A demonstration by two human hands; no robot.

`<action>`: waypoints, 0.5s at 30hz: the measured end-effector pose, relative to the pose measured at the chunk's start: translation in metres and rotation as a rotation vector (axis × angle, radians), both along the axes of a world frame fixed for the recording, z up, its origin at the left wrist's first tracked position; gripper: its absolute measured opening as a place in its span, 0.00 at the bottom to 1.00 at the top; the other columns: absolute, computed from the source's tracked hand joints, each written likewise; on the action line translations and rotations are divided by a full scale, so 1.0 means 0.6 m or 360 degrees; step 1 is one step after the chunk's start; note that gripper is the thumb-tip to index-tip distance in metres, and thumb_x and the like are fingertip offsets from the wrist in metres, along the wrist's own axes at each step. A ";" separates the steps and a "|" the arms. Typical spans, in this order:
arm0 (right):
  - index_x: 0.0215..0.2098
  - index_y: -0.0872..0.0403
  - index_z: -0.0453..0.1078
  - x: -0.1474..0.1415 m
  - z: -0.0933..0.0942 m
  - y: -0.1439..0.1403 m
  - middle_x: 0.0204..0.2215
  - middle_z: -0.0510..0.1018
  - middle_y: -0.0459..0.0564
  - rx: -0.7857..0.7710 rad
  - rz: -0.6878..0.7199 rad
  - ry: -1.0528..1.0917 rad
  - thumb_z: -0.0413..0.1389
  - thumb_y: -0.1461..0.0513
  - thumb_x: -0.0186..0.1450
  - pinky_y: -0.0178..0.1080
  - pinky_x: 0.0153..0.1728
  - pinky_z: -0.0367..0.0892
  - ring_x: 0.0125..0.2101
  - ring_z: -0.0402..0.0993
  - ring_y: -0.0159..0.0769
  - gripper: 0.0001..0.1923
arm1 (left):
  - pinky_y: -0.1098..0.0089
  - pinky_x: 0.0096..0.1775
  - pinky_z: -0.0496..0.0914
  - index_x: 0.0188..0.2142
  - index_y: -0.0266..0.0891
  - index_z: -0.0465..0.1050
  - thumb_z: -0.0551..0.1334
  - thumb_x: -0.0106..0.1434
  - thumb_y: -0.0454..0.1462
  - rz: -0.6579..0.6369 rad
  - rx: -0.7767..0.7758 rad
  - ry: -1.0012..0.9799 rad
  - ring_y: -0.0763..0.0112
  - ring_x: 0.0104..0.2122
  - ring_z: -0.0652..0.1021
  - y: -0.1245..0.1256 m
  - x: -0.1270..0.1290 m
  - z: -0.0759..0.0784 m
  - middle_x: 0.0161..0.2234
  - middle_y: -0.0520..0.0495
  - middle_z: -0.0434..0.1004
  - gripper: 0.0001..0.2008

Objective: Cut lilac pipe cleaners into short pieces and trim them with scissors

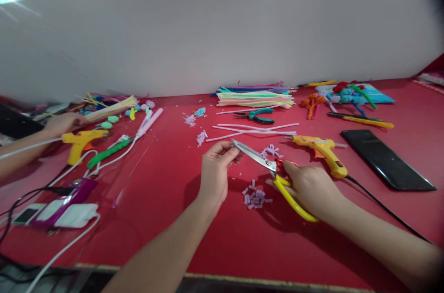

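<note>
No container shows on the red tabletop (166,219). The yellow-handled steel scissors (268,170) sit in the right hand (314,189), fingers wrapped around the handles, blades nearly together, long axis pointing up-left at the left hand (215,175). Its thumb and fingers are pinched together at the blade tips; what they pinch is too small to tell. Cut lilac pipe-cleaner bits (255,198) lie just below.

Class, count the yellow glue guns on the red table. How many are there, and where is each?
2. One glue gun lies beside the right hand; the other glue gun lies at far left, near another person's hand.
</note>
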State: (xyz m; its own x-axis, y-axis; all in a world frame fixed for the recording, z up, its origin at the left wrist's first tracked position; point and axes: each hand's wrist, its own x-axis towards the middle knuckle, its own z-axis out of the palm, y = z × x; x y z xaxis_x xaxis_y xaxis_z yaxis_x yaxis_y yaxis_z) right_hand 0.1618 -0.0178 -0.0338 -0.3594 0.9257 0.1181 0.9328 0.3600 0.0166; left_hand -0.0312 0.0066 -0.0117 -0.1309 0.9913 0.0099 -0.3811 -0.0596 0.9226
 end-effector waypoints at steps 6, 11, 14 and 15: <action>0.27 0.54 0.59 0.000 0.000 -0.001 0.17 0.73 0.50 -0.0086 0.0012 0.0089 0.39 0.48 0.62 0.35 0.18 0.42 0.18 0.68 0.36 0.20 | 0.76 0.28 0.64 0.26 0.36 0.70 0.62 0.50 0.32 -0.0007 -0.0017 0.0002 0.79 0.22 0.71 -0.001 0.000 0.002 0.22 0.53 0.72 0.02; 0.26 0.53 0.59 -0.006 0.014 0.005 0.16 0.72 0.49 -0.0133 -0.0118 0.0132 0.40 0.47 0.61 0.34 0.18 0.43 0.17 0.67 0.35 0.20 | 0.76 0.29 0.64 0.29 0.36 0.69 0.61 0.52 0.32 -0.0038 0.0029 -0.0047 0.79 0.24 0.71 -0.001 0.001 0.003 0.23 0.52 0.72 0.03; 0.29 0.53 0.60 -0.008 0.021 0.008 0.16 0.72 0.49 -0.0125 -0.0135 0.0116 0.42 0.46 0.59 0.34 0.18 0.42 0.17 0.67 0.36 0.20 | 0.76 0.30 0.64 0.30 0.36 0.70 0.61 0.53 0.33 -0.0037 0.0058 -0.0068 0.79 0.25 0.71 -0.002 0.000 0.004 0.24 0.52 0.72 0.03; 0.29 0.53 0.60 -0.008 0.023 0.009 0.16 0.71 0.48 -0.0140 -0.0142 0.0143 0.42 0.46 0.59 0.34 0.18 0.43 0.17 0.67 0.36 0.20 | 0.76 0.30 0.65 0.30 0.37 0.70 0.61 0.53 0.33 -0.0039 0.0062 -0.0077 0.79 0.25 0.71 -0.002 0.000 0.004 0.24 0.52 0.72 0.03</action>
State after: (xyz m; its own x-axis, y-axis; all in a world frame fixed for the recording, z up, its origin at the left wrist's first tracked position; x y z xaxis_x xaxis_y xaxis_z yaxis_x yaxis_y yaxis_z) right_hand 0.1571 -0.0124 -0.0202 -0.2670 0.9616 0.0633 0.9574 0.2721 -0.0965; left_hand -0.0309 0.0056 -0.0094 -0.1080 0.9932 0.0431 -0.4269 -0.0854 0.9002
